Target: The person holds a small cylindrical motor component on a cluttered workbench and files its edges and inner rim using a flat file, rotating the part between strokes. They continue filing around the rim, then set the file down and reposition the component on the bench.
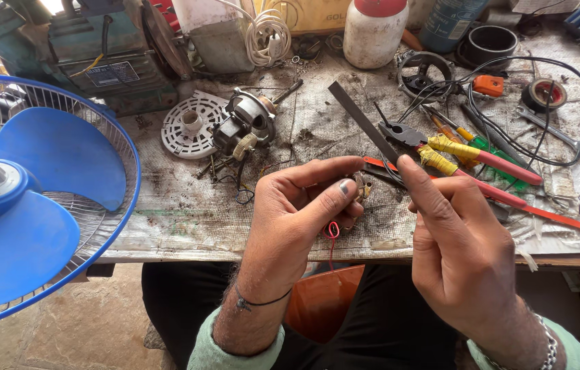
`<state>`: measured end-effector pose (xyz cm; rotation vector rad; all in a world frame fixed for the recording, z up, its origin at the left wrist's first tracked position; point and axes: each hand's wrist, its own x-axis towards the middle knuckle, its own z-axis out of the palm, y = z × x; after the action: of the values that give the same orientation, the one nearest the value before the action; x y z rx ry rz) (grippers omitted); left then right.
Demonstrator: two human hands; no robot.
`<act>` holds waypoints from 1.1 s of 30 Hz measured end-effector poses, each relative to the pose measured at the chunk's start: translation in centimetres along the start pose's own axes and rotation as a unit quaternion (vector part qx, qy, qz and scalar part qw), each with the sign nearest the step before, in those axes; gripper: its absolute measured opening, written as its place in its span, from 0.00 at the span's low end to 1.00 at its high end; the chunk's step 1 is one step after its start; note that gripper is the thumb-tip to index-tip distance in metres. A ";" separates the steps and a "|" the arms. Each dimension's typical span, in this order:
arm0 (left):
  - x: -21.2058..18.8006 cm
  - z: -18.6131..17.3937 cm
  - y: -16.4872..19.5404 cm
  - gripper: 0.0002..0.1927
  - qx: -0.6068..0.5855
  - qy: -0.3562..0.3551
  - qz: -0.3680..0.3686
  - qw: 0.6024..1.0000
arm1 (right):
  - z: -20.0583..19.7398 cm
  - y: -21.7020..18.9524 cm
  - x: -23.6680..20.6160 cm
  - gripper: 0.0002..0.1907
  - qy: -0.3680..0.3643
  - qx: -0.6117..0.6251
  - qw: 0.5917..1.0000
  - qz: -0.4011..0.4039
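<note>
Your left hand (303, 205) is closed in a pinch, thumb and fingers together on a small brownish metal part (360, 188) held just above the near edge of the counter (187, 219); two thin red wires (331, 231) loop down from that part below your thumb. Your right hand (458, 240) is closed on a flat dark metal file (362, 120), your forefinger stretched along it, and the file slants up and away to the left, its far end above the counter and its near end meeting the small part between your hands. The grip of each hand is therefore clamped, the left on the part, the right on the file. Just behind your right forefinger lie pliers (454, 154) with red handles wrapped in yellow tape, and beside them a long thin red-orange strip (550, 216) running towards the right edge. Further back on the left of the counter sits a small motor (245, 127) with a white round vented cover (190, 127) touching its side. A tangle of black cable (543, 109) lies on the right, near a roll of black tape (543, 94) and a small orange block (488, 85). A white jar (375, 34) with a red lid stands at the back. To your left, off the counter, is a blue fan (22, 205) in its wire cage.
</note>
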<state>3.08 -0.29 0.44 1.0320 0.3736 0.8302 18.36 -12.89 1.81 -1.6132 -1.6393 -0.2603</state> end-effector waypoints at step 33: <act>-0.4 0.0 -0.2 0.15 0.013 -0.018 0.039 0.999 | 0.3 -0.4 0.0 0.33 -0.042 0.007 0.999 -0.032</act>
<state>2.90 -0.66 0.25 1.0901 0.3164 0.8785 17.86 -12.73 1.73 -1.5808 -1.7550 -0.2161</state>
